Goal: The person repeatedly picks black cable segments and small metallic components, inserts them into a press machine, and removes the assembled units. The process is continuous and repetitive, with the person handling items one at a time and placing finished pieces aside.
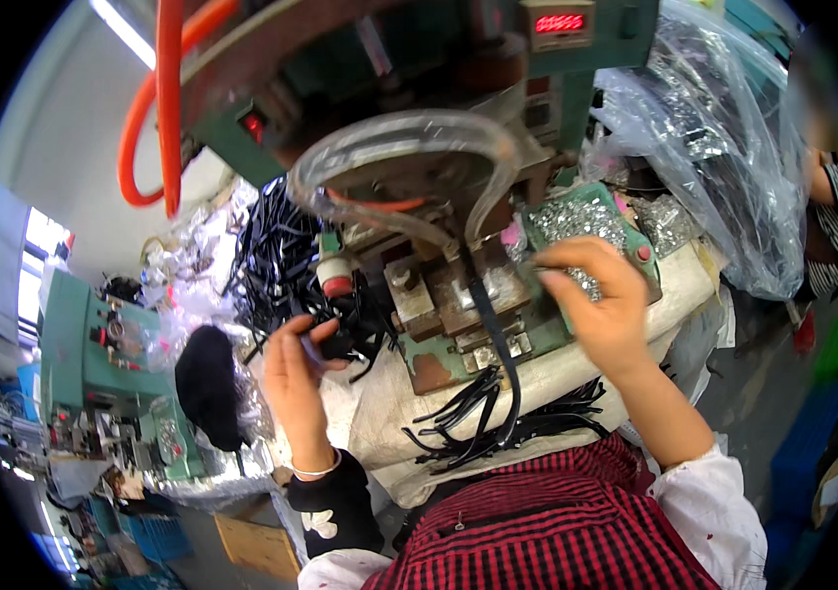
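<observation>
While half-curled, right hand (608,307) near hardware (576,218).

A black strap (491,326) slants across the metal block (448,299).

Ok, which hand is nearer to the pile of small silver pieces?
Right. The right hand is over the near side of the silver pieces; contact is unclear. The left hand is farther off, left of the metal block, beside the black straps.
</observation>
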`<state>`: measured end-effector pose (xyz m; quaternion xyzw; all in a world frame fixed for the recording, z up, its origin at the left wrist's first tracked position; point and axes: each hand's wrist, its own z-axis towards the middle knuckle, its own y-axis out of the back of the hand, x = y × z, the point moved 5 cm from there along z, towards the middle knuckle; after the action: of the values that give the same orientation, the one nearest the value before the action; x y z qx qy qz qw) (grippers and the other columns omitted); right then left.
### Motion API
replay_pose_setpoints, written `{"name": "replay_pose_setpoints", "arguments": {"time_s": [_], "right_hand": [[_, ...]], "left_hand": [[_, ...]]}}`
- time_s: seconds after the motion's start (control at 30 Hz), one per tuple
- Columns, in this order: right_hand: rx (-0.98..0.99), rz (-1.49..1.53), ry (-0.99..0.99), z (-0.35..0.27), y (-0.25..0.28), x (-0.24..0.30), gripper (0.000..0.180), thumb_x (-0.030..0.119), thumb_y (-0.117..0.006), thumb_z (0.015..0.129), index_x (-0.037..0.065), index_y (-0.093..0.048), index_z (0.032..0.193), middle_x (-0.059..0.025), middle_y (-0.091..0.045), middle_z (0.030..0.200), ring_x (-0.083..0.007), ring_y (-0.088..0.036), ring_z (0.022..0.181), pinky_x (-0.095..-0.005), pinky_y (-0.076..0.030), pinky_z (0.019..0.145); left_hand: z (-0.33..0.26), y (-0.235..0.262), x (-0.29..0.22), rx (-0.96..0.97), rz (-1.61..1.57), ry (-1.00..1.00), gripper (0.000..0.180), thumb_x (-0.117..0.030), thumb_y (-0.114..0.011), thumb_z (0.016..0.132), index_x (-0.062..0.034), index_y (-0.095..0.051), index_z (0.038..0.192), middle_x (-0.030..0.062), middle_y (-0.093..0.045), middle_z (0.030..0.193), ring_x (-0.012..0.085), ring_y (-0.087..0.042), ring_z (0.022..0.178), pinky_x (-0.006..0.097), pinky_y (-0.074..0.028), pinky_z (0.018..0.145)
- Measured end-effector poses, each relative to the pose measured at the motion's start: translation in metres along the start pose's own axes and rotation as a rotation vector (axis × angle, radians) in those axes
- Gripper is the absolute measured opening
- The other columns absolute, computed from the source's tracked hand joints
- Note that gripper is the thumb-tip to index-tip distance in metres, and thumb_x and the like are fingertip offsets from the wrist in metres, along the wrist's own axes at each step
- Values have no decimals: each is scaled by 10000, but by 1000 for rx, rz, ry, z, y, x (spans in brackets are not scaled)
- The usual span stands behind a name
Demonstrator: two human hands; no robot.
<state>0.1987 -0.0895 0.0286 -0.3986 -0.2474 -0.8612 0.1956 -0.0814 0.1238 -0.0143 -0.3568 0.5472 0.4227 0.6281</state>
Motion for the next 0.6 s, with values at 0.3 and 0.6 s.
{"name": "replay_pose_setpoints", "arguments": {"time_s": [0.3, 0.6], "right_hand": [[-88, 536, -277, -7, -62, -13, 327, -19, -671, 894, -35, -586, 1209, -62, -682, 987, -115, -638, 904, -249, -502, 831], [-40, 660, -391, -4, -63, 19, 433, -5, -640, 908, -31, -507, 1319, -76, -685, 1022, -127, -635, 963, -257, -482, 877]], "left_hand": [[-17, -23, 35, 12, -23, 155, 475, -384, -406, 1096, 0, -661, 981, 78, -669, 760, 99, -576, 558, 203, -412, 504], [-54, -74, -94, -69, 129, -812, 105, -46, -630, 970, 26, -586, 1031, 172, -689, 923, 201, -668, 753, 298, -564, 684]]}}
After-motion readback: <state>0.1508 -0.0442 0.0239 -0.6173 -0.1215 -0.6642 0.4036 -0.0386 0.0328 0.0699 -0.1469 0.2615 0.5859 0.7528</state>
